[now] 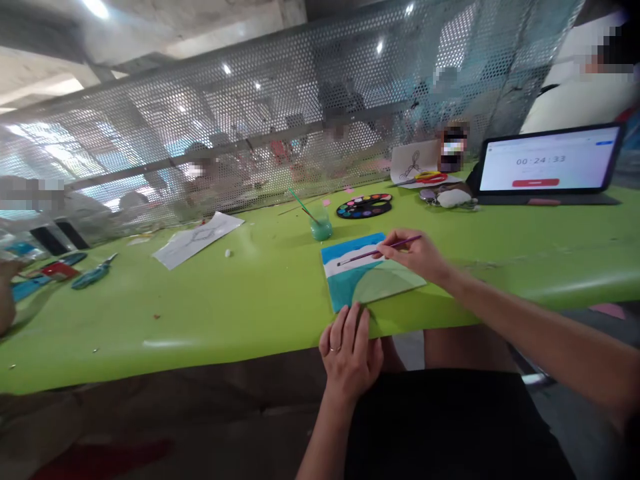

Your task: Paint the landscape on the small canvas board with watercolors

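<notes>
My right hand (411,252) is closed around a thin purple paintbrush (365,255), its bristle end over the white band of a small painting (345,288). The painting lies on the green table and shows blue at the top, white below that, then teal and a pale green rounded shape. My left hand (350,343) rests at the table's front edge, fingers stretched out, the fingertips at the painting's lower edge. Behind the painting stands a jar of greenish water (321,230) with a green-handled brush leaning in it. A black paint palette (365,206) lies to its right.
Sketched paper (200,237) and teal scissors (95,273) lie to the left on the green table (210,313). Red-and-yellow scissors (431,178) and a tablet (547,163) with a timer are at the back right. A perforated metal screen (240,127) runs behind. Another person's hand (6,293) shows at far left.
</notes>
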A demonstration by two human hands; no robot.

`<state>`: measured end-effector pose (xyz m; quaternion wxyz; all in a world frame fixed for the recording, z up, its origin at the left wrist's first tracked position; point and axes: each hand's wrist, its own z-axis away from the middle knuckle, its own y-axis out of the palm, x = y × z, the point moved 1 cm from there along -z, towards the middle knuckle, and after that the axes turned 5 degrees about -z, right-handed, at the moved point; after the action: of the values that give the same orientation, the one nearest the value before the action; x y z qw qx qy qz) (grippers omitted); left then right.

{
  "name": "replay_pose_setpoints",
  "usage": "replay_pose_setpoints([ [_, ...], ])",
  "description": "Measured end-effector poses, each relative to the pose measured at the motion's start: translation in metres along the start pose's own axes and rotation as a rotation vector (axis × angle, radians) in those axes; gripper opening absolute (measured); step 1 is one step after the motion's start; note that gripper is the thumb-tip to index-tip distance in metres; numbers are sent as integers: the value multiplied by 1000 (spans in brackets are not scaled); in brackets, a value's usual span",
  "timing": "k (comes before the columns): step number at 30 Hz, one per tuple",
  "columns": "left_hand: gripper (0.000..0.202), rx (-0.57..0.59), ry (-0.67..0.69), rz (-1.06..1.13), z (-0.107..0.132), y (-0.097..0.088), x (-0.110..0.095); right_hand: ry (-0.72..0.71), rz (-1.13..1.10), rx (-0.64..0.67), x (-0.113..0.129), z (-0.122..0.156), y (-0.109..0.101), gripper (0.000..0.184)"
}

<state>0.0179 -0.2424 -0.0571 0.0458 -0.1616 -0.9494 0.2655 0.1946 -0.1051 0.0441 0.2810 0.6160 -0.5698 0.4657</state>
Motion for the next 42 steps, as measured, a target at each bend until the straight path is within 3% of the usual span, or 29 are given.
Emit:
replay_pose_setpoints([
  [5,43,1,3,-8,-1,0,-1,35,6,43,-8,1,2,21],
  [17,48,-15,-1,-4,-1,0,0,63,35,-121,-19,-1,-52,24],
  [23,46,0,9,-24,-2,-1,-1,124,-141,-103,-18,-30,-45,24],
  [27,49,105,65,-56,-8,-13,1,205,-189,-49,-25,-50,-34,20],
  [34,54,480,265,-66,-44,-40,18,296,-283,12,-35,-79,-32,18],
  [42,76,610,559,-89,-83,-22,29,250,-335,3,-46,-100,-31,22],
])
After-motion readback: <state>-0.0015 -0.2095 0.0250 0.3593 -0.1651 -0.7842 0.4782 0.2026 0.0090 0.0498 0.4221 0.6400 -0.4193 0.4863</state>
